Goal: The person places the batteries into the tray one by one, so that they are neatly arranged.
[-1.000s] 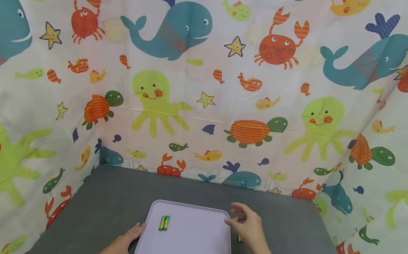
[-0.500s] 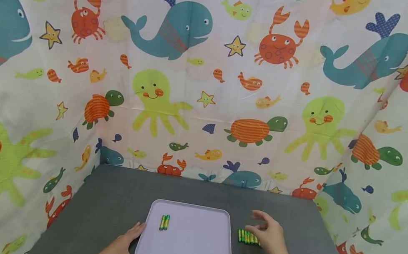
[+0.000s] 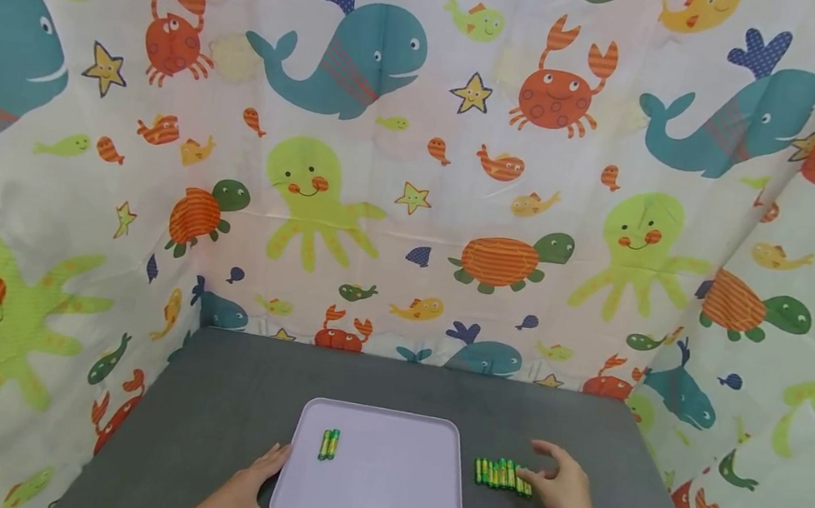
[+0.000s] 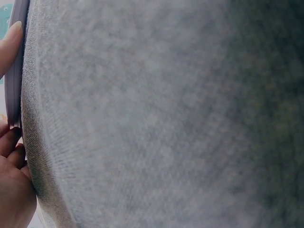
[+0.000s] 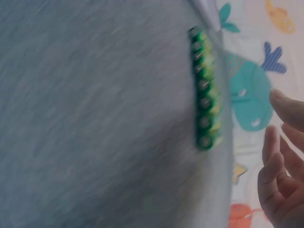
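Observation:
A pale lilac tray [image 3: 369, 484] lies on the dark grey table, and two green and yellow batteries [image 3: 329, 444] sit side by side on it at the upper left. My left hand [image 3: 246, 491] holds the tray's near left corner, thumb at the near edge and fingers along the left side. To the tray's right, several more batteries [image 3: 500, 475] lie in a side-by-side row. My right hand [image 3: 565, 490] hovers at the right end of that row, thumb and fingers apart with nothing between them. In the right wrist view the hand [image 5: 285, 166] appears loosely curled, apart from the battery row [image 5: 204, 95].
The grey table [image 3: 393, 382] is enclosed at the back and sides by a white curtain [image 3: 380, 226] printed with sea animals. In the left wrist view, the tray's rim [image 4: 14, 85] shows beside the thumb, and the grey cloth surface fills most of the picture.
My right hand has moved from beside the tray's right edge rightward past the battery row, uncovering it. The left hand, tray and two batteries on it stay in place.

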`<state>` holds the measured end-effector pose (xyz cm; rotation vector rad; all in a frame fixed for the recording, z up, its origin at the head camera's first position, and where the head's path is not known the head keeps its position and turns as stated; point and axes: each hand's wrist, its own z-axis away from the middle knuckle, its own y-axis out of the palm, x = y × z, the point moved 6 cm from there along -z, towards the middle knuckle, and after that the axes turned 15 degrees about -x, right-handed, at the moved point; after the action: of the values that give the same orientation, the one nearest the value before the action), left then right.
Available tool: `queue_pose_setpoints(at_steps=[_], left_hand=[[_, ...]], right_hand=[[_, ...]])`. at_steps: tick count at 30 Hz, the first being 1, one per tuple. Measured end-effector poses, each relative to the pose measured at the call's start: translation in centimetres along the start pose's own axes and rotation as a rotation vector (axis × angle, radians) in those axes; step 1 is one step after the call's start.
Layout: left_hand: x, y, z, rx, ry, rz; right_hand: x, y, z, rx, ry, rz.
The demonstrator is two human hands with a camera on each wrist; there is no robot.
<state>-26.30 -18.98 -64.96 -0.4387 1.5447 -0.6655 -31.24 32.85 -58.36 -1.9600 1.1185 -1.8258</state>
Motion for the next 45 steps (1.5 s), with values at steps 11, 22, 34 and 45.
queue_pose_setpoints(at_steps=[11, 22, 34, 45], left_hand=[[0.1, 0.1, -0.2, 0.015, -0.043, -0.018], [-0.4, -0.3, -0.1, 0.016, -0.019, 0.009], [0.3, 0.2, 0.0, 0.013, -0.033, 0.004], [0.4, 0.3, 0.0, 0.008, -0.034, -0.007]], right_hand=[[-3.7, 0.4, -0.6, 0.048, 0.028, 0.113], [-5.2, 0.9, -0.5, 0.114, 0.069, 0.101], [-4.7, 1.3, -0.7, 0.137, 0.004, 0.135], [-4.5, 2.2, -0.9, 0.19, -0.046, 0.114]])
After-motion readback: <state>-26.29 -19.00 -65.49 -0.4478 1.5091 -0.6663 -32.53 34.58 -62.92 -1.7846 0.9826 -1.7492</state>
